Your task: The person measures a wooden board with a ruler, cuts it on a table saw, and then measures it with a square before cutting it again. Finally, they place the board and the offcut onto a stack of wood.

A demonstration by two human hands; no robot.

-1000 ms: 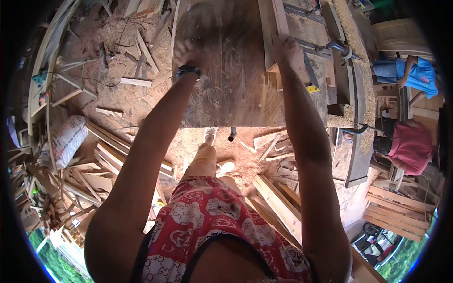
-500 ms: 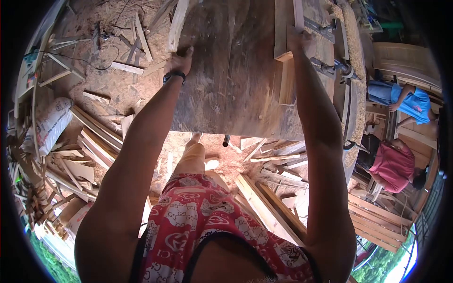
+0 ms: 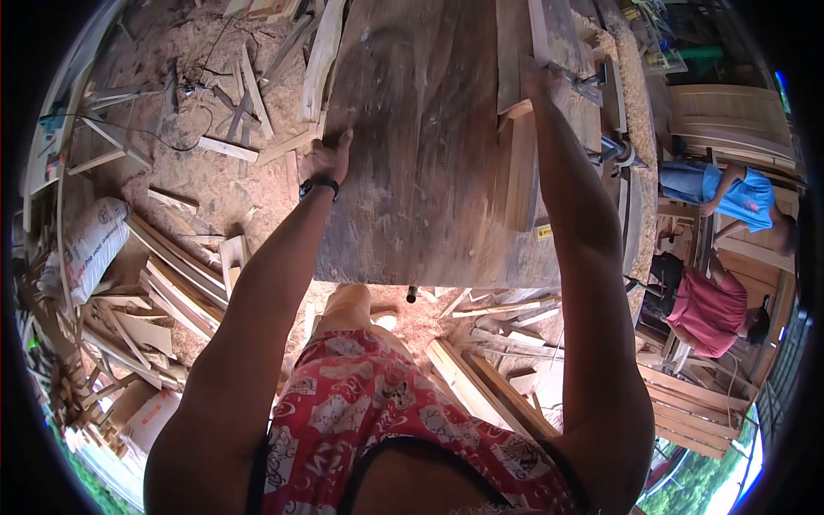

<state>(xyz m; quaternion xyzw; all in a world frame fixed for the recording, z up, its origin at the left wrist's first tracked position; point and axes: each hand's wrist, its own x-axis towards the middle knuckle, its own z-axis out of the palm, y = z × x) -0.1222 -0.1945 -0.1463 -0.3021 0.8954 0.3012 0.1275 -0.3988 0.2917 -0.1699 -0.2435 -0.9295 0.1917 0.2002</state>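
A wide dark wooden board, dusted with sawdust, lies in front of me. My left hand is at its left edge, fingers closed around the edge and thumb on top. A dark band circles that wrist. On the right, my right hand is closed at a long light wooden piece lying along the board; the fingers are partly hidden. Below that piece sits a shorter wooden block, with a small yellow label near its lower end.
Clamps line the right side beside a sawdust-covered strip. Two people, one in a blue shirt, one in a red shirt, are at the right. Scrap wood and a white sack lie left.
The board's near edge sits lower in view. My left hand has shifted down in view along the left edge. The yellow label now shows beside my right forearm.
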